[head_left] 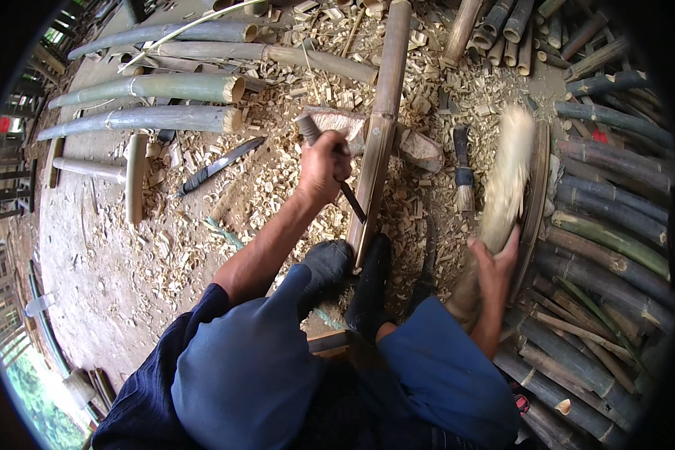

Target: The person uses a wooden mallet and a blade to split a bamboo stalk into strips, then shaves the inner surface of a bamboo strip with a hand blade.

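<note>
My left hand is closed round a chisel, its handle end above the fist. The dark chisel blade slants down to the right, its tip on a split bamboo pole. That pole runs away from me, its near end between my two dark-shod feet, its middle across a rough wood block. Off to the right, my right hand grips a thick wooden club, raised and smeared by motion. The club is apart from the chisel.
Wood chips cover the floor round the pole. A long knife lies at left, near cut bamboo poles. Right of the pole are a dark-handled tool and a curved blade. Stacked bamboo lines the right side.
</note>
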The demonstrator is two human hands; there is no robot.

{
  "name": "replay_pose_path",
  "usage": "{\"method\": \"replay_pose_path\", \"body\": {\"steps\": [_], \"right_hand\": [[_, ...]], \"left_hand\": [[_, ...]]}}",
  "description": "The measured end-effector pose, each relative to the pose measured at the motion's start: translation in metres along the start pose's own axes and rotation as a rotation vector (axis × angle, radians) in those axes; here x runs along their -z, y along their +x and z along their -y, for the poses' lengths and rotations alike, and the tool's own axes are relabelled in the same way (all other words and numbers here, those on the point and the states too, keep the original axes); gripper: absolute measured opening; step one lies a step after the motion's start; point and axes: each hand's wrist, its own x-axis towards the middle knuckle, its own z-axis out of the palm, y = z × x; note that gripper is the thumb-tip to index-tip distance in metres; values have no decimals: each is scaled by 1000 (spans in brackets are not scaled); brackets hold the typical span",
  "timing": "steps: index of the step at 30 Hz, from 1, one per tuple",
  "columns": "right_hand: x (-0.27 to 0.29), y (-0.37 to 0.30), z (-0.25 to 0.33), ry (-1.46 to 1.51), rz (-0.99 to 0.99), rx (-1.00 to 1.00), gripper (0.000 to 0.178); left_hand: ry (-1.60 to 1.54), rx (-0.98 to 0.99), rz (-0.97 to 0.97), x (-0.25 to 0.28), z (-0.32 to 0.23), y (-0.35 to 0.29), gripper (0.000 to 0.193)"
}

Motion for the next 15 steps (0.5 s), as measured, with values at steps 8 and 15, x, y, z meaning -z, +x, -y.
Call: {"method": "replay_pose_path", "body": {"steps": [8, 15], "right_hand": [[-28, -84, -94, -368, -168, -289, 77], [-113, -45, 12, -47, 512, 105, 35]], "left_hand": [[-268, 191, 29, 38, 13, 26, 33], [-231, 190, 35, 39, 11, 26, 31]]}}
